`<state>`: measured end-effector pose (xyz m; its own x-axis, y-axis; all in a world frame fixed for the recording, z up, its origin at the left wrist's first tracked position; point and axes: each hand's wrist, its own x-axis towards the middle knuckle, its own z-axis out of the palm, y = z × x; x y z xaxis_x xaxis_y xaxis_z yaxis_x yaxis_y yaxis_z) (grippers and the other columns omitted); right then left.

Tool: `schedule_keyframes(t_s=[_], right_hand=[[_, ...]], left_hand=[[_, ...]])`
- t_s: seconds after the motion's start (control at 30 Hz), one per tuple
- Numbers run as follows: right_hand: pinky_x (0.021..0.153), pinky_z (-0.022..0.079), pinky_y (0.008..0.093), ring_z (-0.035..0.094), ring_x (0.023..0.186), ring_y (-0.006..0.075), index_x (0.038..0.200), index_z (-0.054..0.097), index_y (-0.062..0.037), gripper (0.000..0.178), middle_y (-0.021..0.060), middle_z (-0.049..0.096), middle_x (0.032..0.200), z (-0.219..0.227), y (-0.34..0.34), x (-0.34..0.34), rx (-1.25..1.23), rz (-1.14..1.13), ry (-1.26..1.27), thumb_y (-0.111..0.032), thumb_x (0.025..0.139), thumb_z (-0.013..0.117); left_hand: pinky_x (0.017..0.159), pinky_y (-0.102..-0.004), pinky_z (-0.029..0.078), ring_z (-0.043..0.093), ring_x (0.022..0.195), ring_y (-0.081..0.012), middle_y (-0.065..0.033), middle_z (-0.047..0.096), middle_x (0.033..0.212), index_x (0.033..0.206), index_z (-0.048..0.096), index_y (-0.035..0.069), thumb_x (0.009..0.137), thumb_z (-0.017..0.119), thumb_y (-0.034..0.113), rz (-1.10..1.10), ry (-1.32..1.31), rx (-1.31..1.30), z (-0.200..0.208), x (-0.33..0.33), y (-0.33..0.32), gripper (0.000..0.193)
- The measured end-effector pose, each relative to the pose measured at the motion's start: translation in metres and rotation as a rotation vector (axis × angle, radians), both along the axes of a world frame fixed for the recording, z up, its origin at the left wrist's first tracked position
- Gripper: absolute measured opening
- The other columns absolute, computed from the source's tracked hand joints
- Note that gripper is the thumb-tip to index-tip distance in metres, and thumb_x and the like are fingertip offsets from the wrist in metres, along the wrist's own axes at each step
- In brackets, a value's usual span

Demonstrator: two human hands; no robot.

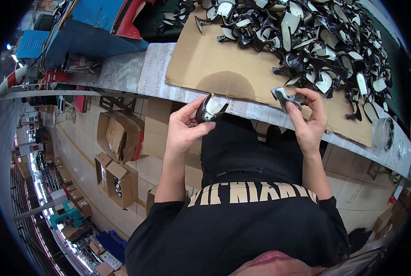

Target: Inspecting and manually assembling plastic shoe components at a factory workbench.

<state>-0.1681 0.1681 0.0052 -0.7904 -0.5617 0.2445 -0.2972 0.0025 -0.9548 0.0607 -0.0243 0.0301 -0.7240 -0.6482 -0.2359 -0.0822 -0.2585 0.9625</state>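
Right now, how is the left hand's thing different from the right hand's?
The black piece in the left hand looks broad; the greyish object in the right hand looks slimmer. The black piece frames a pale patch; the greyish object has a dark round end. Both are held.

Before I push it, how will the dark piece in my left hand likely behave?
The dark piece is probably stiff: it shows no visible sag where the left hand pinches it. Its dark surface looks shiny, so it may be somewhat slippery. Its curved, uneven outline suggests it could rock or tip if set down and pushed.
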Motion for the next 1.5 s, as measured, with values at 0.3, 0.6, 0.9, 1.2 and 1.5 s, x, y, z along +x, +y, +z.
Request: schedule_keyframes(t_s=[0.3, 0.6, 0.9, 1.2, 1.5], right_hand=[[0.076, 0.048, 0.0294, 0.056, 0.082, 0.0191, 0.106, 0.067, -0.0018, 0.034, 0.0087, 0.065, 0.096, 0.009, -0.013, 0.028, -0.017, 0.17, 0.094, -0.003, 0.074, 0.078], [0.077, 0.048, 0.0283, 0.057, 0.082, 0.0158, 0.109, 0.066, -0.0017, 0.036, 0.0065, 0.065, 0.092, 0.005, 0.007, 0.007, -0.02, 0.033, 0.047, -0.002, 0.076, 0.078], [0.072, 0.04, 0.0164, 0.052, 0.078, 0.0035, 0.121, 0.058, -0.001, 0.031, 0.0006, 0.061, 0.092, -0.022, 0.039, -0.035, -0.237, 0.001, -0.402, -0.003, 0.092, 0.066], [0.073, 0.046, 0.0222, 0.058, 0.081, 0.0063, 0.12, 0.06, -0.0027, 0.031, -0.0001, 0.064, 0.093, -0.042, 0.046, -0.051, -0.409, 0.097, -0.679, -0.01, 0.09, 0.067], [0.074, 0.047, 0.022, 0.06, 0.081, 0.0074, 0.12, 0.06, -0.0032, 0.032, 0.0002, 0.065, 0.095, -0.041, 0.049, -0.049, -0.416, 0.064, -0.683, -0.011, 0.09, 0.067]], left_hand=[[0.076, -0.0187, 0.051, 0.064, 0.09, -0.0049, -0.0048, 0.07, 0.108, 0.136, 0.056, -0.006, 0.073, 0.073, -0.013, -0.075, -0.012, 0.004, -0.008, -0.017, 0.012, 0.066], [0.067, -0.0268, 0.053, 0.064, 0.076, -0.0111, -0.0081, 0.071, 0.091, 0.129, 0.066, 0.009, 0.065, 0.07, 0.008, -0.369, -0.504, -0.516, 0.017, 0.02, -0.027, 0.064], [0.086, -0.0359, 0.053, 0.069, 0.094, -0.0295, -0.0154, 0.073, 0.103, 0.113, 0.072, 0.003, 0.074, 0.082, 0.012, -0.3, -0.372, -0.972, 0.023, -0.035, -0.036, 0.041], [0.086, -0.0356, 0.053, 0.066, 0.101, -0.0275, -0.0089, 0.067, 0.112, 0.106, 0.074, 0.007, 0.077, 0.072, 0.001, -0.442, 0.258, -1.182, -0.02, -0.192, 0.007, 0.03], [0.075, -0.0378, 0.05, 0.057, 0.091, -0.0269, -0.0069, 0.06, 0.098, 0.088, 0.068, 0.009, 0.061, 0.082, 0.002, -0.179, 0.117, -1.296, -0.049, -0.197, -0.008, 0.032]])
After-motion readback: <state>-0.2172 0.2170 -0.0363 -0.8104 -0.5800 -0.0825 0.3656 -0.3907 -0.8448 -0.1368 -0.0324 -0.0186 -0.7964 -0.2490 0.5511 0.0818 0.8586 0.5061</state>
